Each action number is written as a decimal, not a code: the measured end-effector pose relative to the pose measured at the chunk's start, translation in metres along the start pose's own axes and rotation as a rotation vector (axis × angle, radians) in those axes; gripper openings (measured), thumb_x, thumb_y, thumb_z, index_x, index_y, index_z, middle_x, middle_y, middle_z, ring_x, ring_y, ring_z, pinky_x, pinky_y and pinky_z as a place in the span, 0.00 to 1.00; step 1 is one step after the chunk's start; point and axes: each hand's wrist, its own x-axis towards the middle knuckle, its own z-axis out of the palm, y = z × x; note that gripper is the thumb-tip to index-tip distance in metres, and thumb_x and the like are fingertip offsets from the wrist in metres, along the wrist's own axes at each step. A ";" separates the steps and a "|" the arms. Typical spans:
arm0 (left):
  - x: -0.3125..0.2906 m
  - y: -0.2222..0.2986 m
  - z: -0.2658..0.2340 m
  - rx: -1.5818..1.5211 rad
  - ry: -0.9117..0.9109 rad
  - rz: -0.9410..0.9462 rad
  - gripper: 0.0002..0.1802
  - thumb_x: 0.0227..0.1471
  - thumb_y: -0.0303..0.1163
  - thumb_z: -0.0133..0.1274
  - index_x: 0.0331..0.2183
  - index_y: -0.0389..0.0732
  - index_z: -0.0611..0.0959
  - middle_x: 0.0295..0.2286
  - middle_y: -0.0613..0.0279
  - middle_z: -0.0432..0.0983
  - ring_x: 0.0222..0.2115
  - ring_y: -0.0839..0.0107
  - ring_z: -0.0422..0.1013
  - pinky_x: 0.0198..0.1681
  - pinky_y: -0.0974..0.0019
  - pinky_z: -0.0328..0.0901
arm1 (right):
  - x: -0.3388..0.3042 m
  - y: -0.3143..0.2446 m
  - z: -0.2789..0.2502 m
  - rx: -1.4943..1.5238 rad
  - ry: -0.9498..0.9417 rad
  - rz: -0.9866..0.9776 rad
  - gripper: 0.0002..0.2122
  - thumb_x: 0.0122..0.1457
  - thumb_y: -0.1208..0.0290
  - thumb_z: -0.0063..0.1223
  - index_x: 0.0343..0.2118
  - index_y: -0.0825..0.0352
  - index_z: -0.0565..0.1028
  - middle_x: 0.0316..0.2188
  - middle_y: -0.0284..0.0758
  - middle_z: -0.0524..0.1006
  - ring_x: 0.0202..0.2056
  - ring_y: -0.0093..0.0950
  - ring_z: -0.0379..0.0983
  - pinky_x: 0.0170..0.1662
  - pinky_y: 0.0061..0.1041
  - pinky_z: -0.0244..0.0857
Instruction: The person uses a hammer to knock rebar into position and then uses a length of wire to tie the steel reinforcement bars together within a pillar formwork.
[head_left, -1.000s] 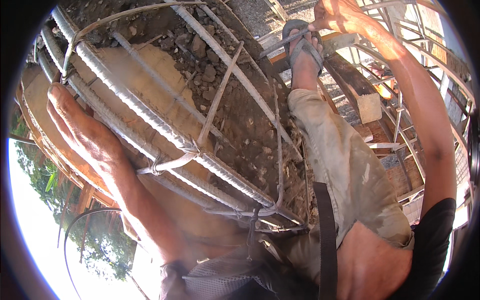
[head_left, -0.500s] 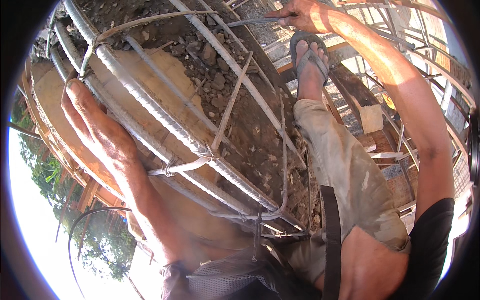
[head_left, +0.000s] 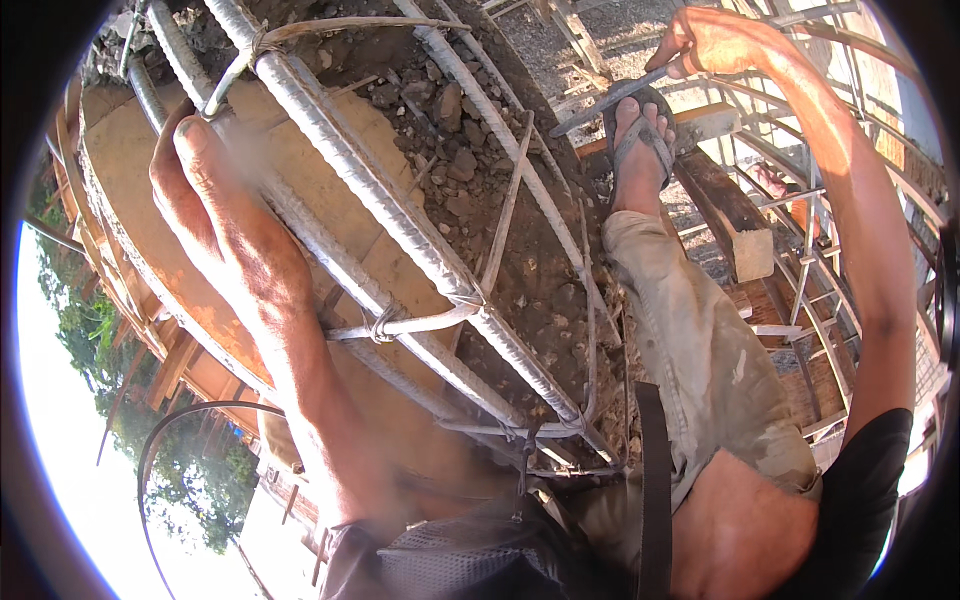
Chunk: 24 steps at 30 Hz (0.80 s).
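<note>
My left hand (head_left: 225, 205) lies along the outer steel reinforcing bar (head_left: 335, 262) of a tied rebar cage. Its thumb rests on top, with the other fingers bent behind it and partly hidden. At the upper right, my right hand (head_left: 715, 42) grips a long, grey, flat-looking metal bar (head_left: 612, 104). That bar slants down to the left past the toes of my sandalled foot (head_left: 638, 140), its tip near the cage's far side. Whether it is a pry bar or another tool I cannot tell. Thin stirrups (head_left: 415, 325), tied with wire, cross the thick ribbed bars.
Broken stones and dirt (head_left: 455, 130) lie inside the cage beside a tan board (head_left: 300, 140). Wooden beams (head_left: 725, 205) and a lattice of bars surround my foot. A black strap (head_left: 655, 490) hangs before me. A thin black cable (head_left: 150, 450) loops at the left, before trees.
My right hand has moved right, and the metal bar's tip has swung down and rightward. The whole view has shifted slightly; my left hand stays at the reinforcing bar.
</note>
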 end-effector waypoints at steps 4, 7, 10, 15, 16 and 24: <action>-0.010 0.027 0.015 0.071 0.016 -0.070 0.37 0.63 0.62 0.39 0.59 0.41 0.69 0.53 0.47 0.69 0.53 0.55 0.67 0.58 0.53 0.59 | 0.027 0.002 0.034 0.039 0.031 0.161 0.13 0.57 0.68 0.61 0.46 0.58 0.83 0.40 0.40 0.83 0.39 0.33 0.80 0.43 0.35 0.73; -0.002 0.025 0.018 0.040 0.055 -0.154 0.36 0.64 0.61 0.38 0.59 0.41 0.69 0.53 0.48 0.69 0.53 0.55 0.67 0.58 0.53 0.59 | 0.033 0.018 0.039 0.055 -0.010 0.162 0.15 0.59 0.65 0.60 0.49 0.57 0.82 0.40 0.39 0.83 0.37 0.29 0.78 0.40 0.34 0.71; 0.004 0.020 0.003 0.066 0.088 -0.116 0.35 0.65 0.60 0.38 0.59 0.41 0.70 0.52 0.49 0.70 0.53 0.56 0.66 0.58 0.54 0.59 | 0.020 0.059 0.047 0.177 0.291 0.195 0.16 0.61 0.63 0.59 0.52 0.56 0.80 0.42 0.37 0.82 0.37 0.25 0.76 0.37 0.30 0.69; 0.000 0.002 0.003 -0.060 0.011 0.049 0.34 0.65 0.58 0.39 0.58 0.41 0.71 0.51 0.50 0.70 0.53 0.57 0.66 0.58 0.55 0.57 | -0.030 0.106 0.054 0.378 0.275 0.257 0.16 0.57 0.68 0.62 0.47 0.67 0.76 0.37 0.35 0.80 0.35 0.27 0.76 0.40 0.30 0.69; 0.007 -0.018 0.008 -0.076 0.000 0.122 0.34 0.65 0.58 0.39 0.58 0.42 0.72 0.51 0.50 0.70 0.52 0.58 0.66 0.58 0.55 0.57 | -0.033 0.071 0.050 0.255 0.147 0.310 0.14 0.55 0.70 0.62 0.45 0.65 0.79 0.39 0.37 0.81 0.38 0.30 0.77 0.41 0.31 0.70; 0.021 -0.038 -0.001 -0.025 0.022 0.197 0.35 0.63 0.60 0.41 0.57 0.42 0.72 0.47 0.51 0.72 0.47 0.60 0.68 0.54 0.56 0.60 | 0.003 0.007 0.044 -0.091 -0.057 0.232 0.15 0.53 0.66 0.61 0.46 0.51 0.83 0.36 0.37 0.83 0.37 0.34 0.78 0.40 0.34 0.71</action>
